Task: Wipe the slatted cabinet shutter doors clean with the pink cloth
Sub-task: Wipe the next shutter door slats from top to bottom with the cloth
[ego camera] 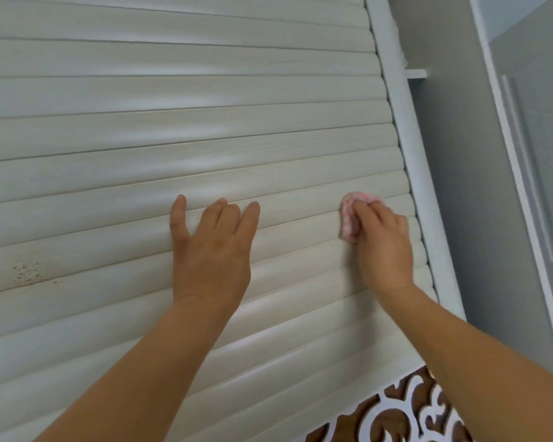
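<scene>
Pink cloth [351, 218] bunched in my right hand [382, 247], fingers curled round it, pressed on the shutter door [141, 122] near the frame's right edge. Left hand [211, 247] flat, fingers straight, likely steadying the slats. Brown spots [29, 271] unwiped, lower left.

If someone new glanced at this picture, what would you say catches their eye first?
Most likely the pink cloth, bunched in the right hand and pressed on the pale shutter near its right frame. Next, the left hand, fingers spread flat on the slats at centre. Then the brownish speckled stain on the slats at lower left, away from both hands.
</scene>
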A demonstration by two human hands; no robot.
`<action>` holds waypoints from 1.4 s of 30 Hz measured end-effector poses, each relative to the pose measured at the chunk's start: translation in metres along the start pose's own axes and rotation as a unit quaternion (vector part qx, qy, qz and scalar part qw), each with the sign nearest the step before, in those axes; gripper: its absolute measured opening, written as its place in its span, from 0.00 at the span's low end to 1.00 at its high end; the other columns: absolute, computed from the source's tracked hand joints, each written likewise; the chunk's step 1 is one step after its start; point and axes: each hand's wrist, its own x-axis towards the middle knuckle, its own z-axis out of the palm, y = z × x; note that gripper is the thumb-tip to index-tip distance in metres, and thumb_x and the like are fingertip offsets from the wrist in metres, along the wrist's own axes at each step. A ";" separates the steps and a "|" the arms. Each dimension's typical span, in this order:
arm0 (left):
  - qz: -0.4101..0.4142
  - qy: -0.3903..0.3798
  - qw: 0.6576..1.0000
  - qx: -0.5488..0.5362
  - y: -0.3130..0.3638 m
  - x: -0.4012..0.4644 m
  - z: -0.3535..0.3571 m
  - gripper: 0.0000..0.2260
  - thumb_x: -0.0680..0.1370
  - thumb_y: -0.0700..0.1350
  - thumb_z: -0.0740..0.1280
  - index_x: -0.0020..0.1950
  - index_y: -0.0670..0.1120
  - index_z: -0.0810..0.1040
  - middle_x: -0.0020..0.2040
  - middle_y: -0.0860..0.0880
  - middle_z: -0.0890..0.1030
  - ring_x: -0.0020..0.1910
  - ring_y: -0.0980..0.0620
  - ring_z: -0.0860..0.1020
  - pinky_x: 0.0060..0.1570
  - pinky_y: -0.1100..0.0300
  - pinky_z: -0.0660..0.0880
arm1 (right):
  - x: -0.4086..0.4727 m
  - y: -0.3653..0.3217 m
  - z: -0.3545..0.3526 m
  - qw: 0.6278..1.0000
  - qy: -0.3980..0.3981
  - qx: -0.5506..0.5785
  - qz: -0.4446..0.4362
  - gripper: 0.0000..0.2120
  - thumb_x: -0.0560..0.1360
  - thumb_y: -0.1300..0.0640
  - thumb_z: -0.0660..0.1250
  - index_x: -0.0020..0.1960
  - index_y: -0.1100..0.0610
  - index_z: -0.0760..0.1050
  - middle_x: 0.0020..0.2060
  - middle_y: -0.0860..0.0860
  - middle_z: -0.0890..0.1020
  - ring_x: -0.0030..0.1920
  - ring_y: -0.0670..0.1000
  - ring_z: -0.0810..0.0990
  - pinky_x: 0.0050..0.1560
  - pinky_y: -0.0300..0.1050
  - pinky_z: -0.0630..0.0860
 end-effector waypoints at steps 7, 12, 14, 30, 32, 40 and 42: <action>-0.010 -0.003 0.999 0.044 0.005 0.002 0.002 0.25 0.69 0.35 0.49 0.60 0.43 0.76 0.47 0.45 0.78 0.54 0.44 0.78 0.65 0.40 0.51 | 0.043 0.048 -0.005 0.984 0.009 -0.039 0.176 0.14 0.80 0.60 0.52 0.60 0.55 0.74 0.61 0.53 0.72 0.58 0.56 0.66 0.50 0.43 0.63; -0.001 -0.002 0.999 0.046 0.004 -0.001 0.002 0.25 0.69 0.35 0.48 0.60 0.42 0.76 0.50 0.45 0.79 0.55 0.44 0.78 0.66 0.39 0.53 | 0.057 0.032 0.004 0.979 0.044 -0.047 0.195 0.11 0.77 0.56 0.54 0.53 0.55 0.75 0.57 0.54 0.74 0.53 0.50 0.70 0.51 0.45 0.70; -0.001 -0.001 0.999 0.045 0.003 -0.001 0.003 0.25 0.69 0.35 0.48 0.60 0.42 0.76 0.51 0.45 0.79 0.56 0.45 0.78 0.66 0.38 0.53 | 0.057 0.013 0.004 0.983 0.045 0.039 0.174 0.13 0.77 0.57 0.58 0.58 0.54 0.75 0.59 0.54 0.75 0.56 0.53 0.70 0.56 0.48 0.69; 0.021 -0.027 0.999 0.015 -0.010 -0.014 -0.007 0.26 0.68 0.35 0.48 0.59 0.43 0.77 0.59 0.46 0.79 0.61 0.48 0.76 0.64 0.36 0.52 | 0.049 -0.067 0.005 0.989 0.028 0.108 0.098 0.16 0.79 0.60 0.59 0.66 0.54 0.73 0.65 0.55 0.72 0.61 0.60 0.66 0.54 0.45 0.64; 0.019 -0.020 1.000 0.002 -0.013 -0.017 -0.011 0.25 0.68 0.34 0.48 0.58 0.43 0.78 0.57 0.46 0.80 0.60 0.49 0.77 0.64 0.36 0.53 | 0.037 -0.093 0.010 0.993 0.021 0.109 0.028 0.16 0.77 0.62 0.62 0.64 0.54 0.75 0.62 0.54 0.74 0.58 0.61 0.68 0.51 0.46 0.66; -0.009 -0.002 1.000 0.009 -0.063 -0.057 -0.037 0.23 0.67 0.34 0.50 0.53 0.45 0.79 0.53 0.49 0.79 0.55 0.50 0.78 0.64 0.42 0.57 | -0.013 -0.166 0.038 0.973 0.071 0.132 -0.174 0.22 0.62 0.72 0.73 0.54 0.57 0.81 0.49 0.55 0.81 0.47 0.56 0.66 0.41 0.49 0.71; -0.027 -0.005 0.999 0.018 -0.078 -0.068 -0.044 0.22 0.66 0.33 0.51 0.51 0.47 0.78 0.51 0.50 0.79 0.53 0.50 0.78 0.64 0.45 0.59 | -0.018 -0.183 0.043 0.967 0.079 0.139 -0.201 0.20 0.64 0.70 0.71 0.54 0.57 0.81 0.49 0.55 0.81 0.46 0.57 0.67 0.41 0.50 0.72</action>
